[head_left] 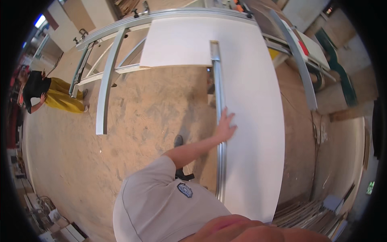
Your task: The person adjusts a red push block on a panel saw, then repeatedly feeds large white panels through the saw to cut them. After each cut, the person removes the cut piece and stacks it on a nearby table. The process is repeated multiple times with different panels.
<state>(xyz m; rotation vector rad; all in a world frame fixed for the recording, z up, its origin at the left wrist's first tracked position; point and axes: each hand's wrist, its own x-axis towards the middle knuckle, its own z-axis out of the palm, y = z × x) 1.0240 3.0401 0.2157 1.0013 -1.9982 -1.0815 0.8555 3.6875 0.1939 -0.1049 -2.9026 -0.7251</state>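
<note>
My left hand [225,126] rests with spread fingers where a long silver metal rail [219,90] meets a large white panel [252,121]. Nothing is held in it. The bare forearm reaches in from the left, out of a light short sleeve. The rail runs lengthwise toward me, and its far end has a yellowish tip. To the right of the rail the panel stretches from the far side almost to the lower edge. At the far left a white board section [177,42] shows a brown cut edge. I cannot see my right hand.
A metal frame with a crossbar [108,84] juts out at the left, below a long far rail [161,17]. A person [52,92] in yellow trousers stands at the left. Strips of material [306,220] lie at lower right. A grey machine guard [296,60] stands right.
</note>
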